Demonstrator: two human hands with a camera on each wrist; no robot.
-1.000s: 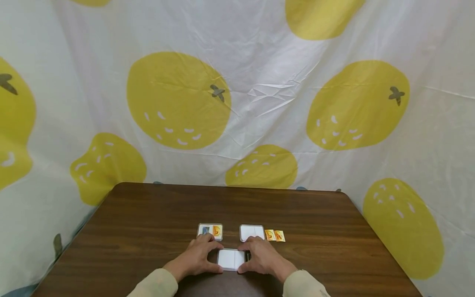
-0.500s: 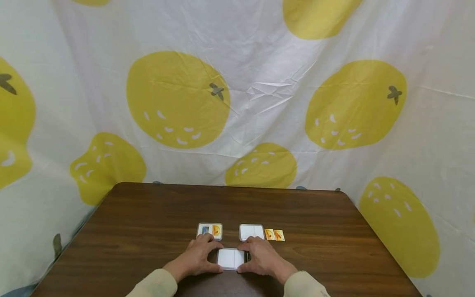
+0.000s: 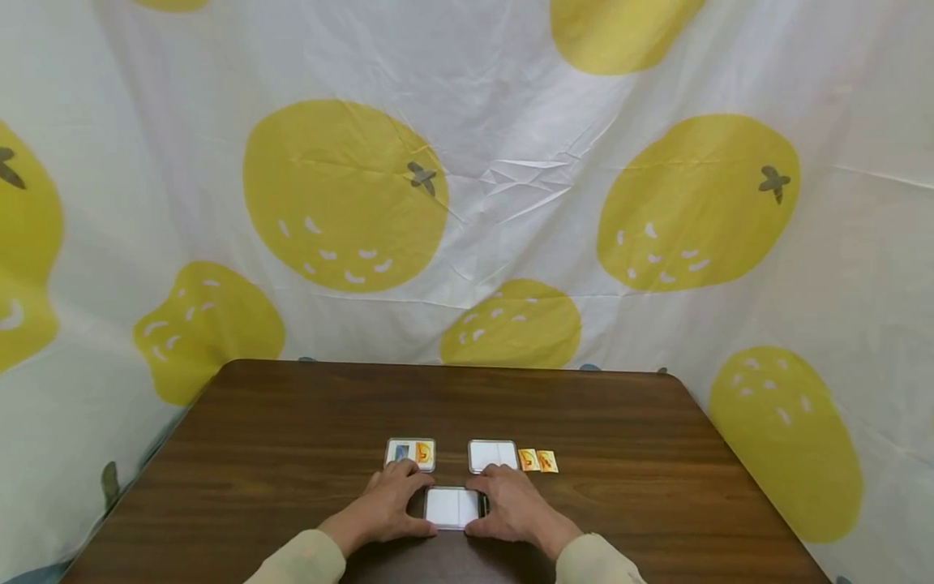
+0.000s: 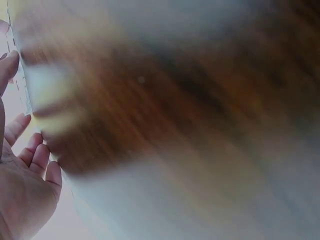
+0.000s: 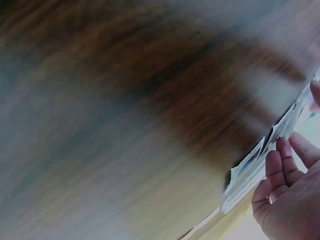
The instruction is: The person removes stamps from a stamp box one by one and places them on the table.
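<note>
Fingers (image 3: 417,481) of left hand (image 3: 384,501) and right hand (image 3: 514,504), white-faced case (image 3: 443,508) between them.

Glossy wood-grain table (image 3: 277,454), smooth plastic case (image 3: 442,508), paper slips (image 3: 546,461), creased, faintly shiny cloth backdrop (image 3: 503,105)

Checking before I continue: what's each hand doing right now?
Left hand: holding the near case by its left end.
Right hand: holding its right end.
</note>
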